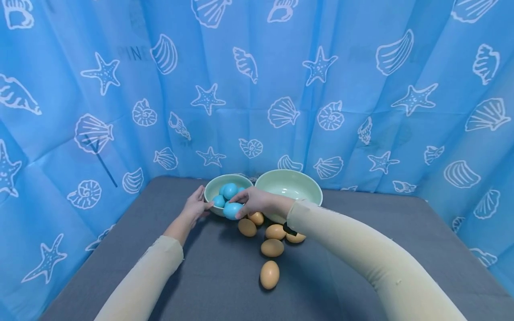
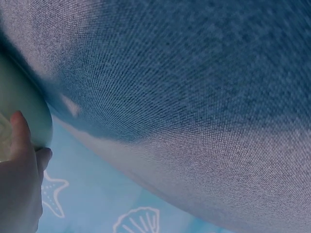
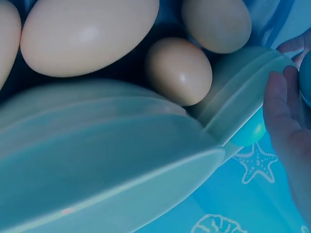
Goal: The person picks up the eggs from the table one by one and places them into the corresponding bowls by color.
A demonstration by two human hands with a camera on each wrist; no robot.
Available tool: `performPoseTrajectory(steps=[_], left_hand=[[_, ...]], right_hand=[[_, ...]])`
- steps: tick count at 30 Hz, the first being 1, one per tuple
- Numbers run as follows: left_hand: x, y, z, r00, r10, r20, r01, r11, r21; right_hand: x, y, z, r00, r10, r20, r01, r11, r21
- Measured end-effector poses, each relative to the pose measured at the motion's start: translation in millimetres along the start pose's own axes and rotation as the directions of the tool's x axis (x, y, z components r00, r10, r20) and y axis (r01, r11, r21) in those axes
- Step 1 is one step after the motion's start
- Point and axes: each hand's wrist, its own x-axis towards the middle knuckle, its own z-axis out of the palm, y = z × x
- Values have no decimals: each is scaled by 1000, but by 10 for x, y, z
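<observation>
I am counting two pale green bowls, six brown eggs (image 1: 272,248), one blue egg (image 1: 231,211) in my hand, and at least four other blue eggs (image 1: 230,191); some of these are hiding behind one another, so I am not giving an exact number. The egg that I am holding is showing a bright sky-blue colour, smooth and evenly rounded, without any visible marks. My right grip (image 1: 257,200) is pinching it between thumb and fingers, at the front right of the small bowl (image 1: 215,184); whether it is touching the rim, I cannot tell. My left grip (image 1: 194,207) is not clenching; its fingers are lying spread against the left side of this bowl. The other blue eggs are resting inside it. The large bowl (image 1: 287,182) is standing just beside, on the right. The brown eggs are lying on the grey counter (image 1: 225,276), five grouped in front of the bowls and one nearer to me. Behind everything, a blue curtain (image 1: 249,113) is hanging, with white shells and starfish. Two cream sleeves (image 1: 154,272) are covering my arms.
</observation>
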Motion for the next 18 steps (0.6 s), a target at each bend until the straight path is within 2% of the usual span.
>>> performPoseTrajectory(steps=[11, 18], left_hand=[[18, 14, -3, 1000, -6, -5, 6, 1000, 8], [6, 18, 1, 1000, -20, 0, 20, 1000, 5]], right_hand=[[87, 47, -109, 998, -24, -57, 28, 998, 59], [147, 44, -144, 994, -52, -94, 57, 997, 47]])
